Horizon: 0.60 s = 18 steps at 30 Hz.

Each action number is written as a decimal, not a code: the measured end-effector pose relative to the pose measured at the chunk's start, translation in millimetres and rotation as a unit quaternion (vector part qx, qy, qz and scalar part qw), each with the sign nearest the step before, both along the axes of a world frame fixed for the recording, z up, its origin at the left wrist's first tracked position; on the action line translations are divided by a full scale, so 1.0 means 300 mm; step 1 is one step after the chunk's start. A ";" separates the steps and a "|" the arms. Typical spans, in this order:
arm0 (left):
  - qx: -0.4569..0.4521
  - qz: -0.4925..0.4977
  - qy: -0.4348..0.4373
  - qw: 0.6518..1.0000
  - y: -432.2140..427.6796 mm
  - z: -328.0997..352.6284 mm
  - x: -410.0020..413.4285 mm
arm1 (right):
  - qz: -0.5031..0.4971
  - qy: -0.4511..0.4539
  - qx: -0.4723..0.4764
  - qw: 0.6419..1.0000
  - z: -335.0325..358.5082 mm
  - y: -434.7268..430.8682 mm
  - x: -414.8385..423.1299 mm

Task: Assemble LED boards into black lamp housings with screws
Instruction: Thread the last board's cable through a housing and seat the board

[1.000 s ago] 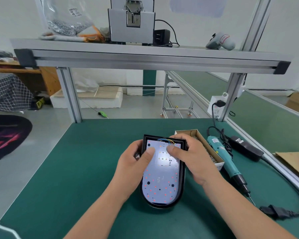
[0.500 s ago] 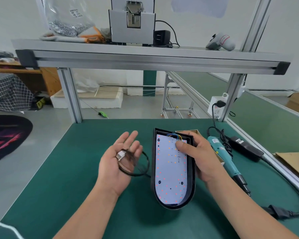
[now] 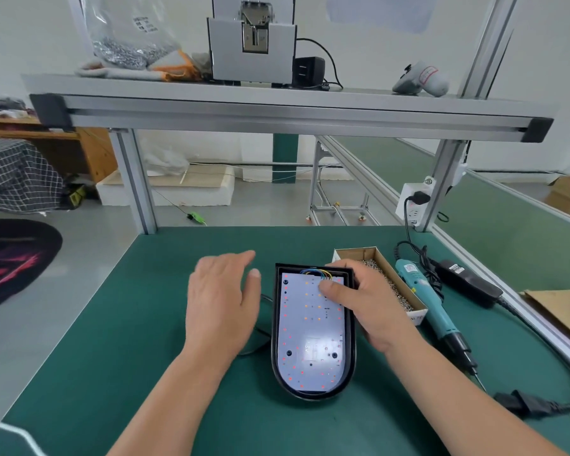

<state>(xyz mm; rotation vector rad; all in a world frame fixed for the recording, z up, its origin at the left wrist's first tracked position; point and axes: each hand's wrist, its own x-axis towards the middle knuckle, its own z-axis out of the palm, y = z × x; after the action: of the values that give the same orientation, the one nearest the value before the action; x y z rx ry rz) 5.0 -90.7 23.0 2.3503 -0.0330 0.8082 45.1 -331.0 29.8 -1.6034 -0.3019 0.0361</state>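
Observation:
A black lamp housing (image 3: 351, 357) lies flat on the green mat with a white LED board (image 3: 310, 334) seated inside it; coloured wires show at its top edge. My right hand (image 3: 366, 307) grips the housing's upper right side, thumb pressing on the board. My left hand (image 3: 222, 301) hovers palm down just left of the housing, fingers apart, over a thin black cable loop (image 3: 260, 340) that lies on the mat. A cardboard box of screws (image 3: 385, 281) sits right behind my right hand. A teal electric screwdriver (image 3: 431, 311) lies to its right.
A black power adapter (image 3: 468, 283) and cords lie at the right edge by the aluminium frame post (image 3: 441, 189). A plug (image 3: 520, 403) rests at lower right. The overhead shelf (image 3: 277, 106) carries a screw feeder machine, a bag and gloves.
The housing was tilted up on its side and now lies flat. My left hand, which held the black cable loop palm up, has turned palm down with the loop on the mat.

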 end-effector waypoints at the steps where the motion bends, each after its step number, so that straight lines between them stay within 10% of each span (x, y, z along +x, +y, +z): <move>1: -0.047 -0.043 0.050 0.997 -0.014 0.010 -0.015 | -0.004 0.003 -0.005 1.000 -0.002 0.004 -0.001; 5: -0.179 -0.158 0.233 0.942 -0.059 -0.001 -0.035 | -0.007 0.002 -0.006 1.000 0.000 0.009 -0.005; 18: -0.416 -0.213 0.244 0.850 -0.104 -0.049 -0.020 | -0.020 0.016 -0.035 0.999 0.010 0.019 -0.004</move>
<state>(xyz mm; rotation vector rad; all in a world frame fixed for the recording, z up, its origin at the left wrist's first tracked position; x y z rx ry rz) -1.1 -122.0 8.2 1.5487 0.0105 -0.0440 43.9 -325.4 32.8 -1.6771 -0.2462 0.0426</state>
